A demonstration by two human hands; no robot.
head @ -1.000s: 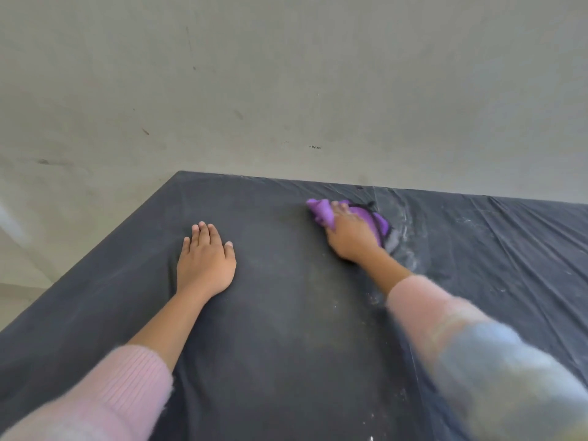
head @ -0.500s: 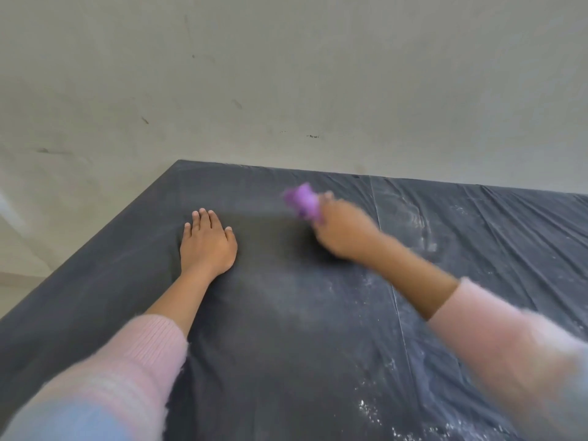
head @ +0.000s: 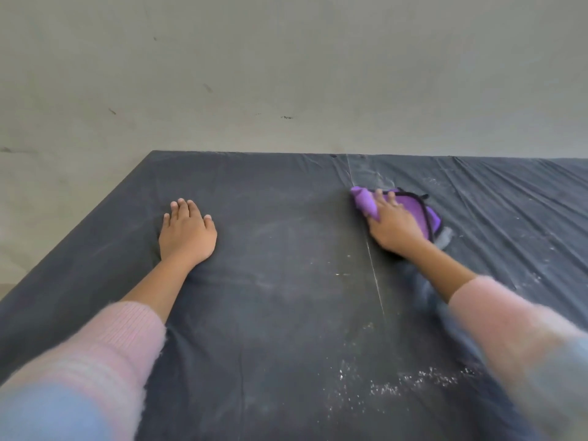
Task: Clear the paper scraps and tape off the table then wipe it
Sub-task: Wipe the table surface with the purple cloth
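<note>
My right hand (head: pixel 394 229), fingers (head: pixel 380 198) pressed together on the cloth (head: pixel 413 208), has swung back right, away from my flat, open left hand (head: pixel 186 237), so wiping continues, with white specks (head: pixel 413 381) left on the table (head: pixel 286 313) nearer me than the cloth.

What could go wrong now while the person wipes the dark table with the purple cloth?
1. White crumbs lie near the front edge, far from the purple cloth under the right hand, so they may be missed.
2. The table cover is wrinkled on the right; wiping might bunch it, though the flat left hand seems to steady it.
</note>
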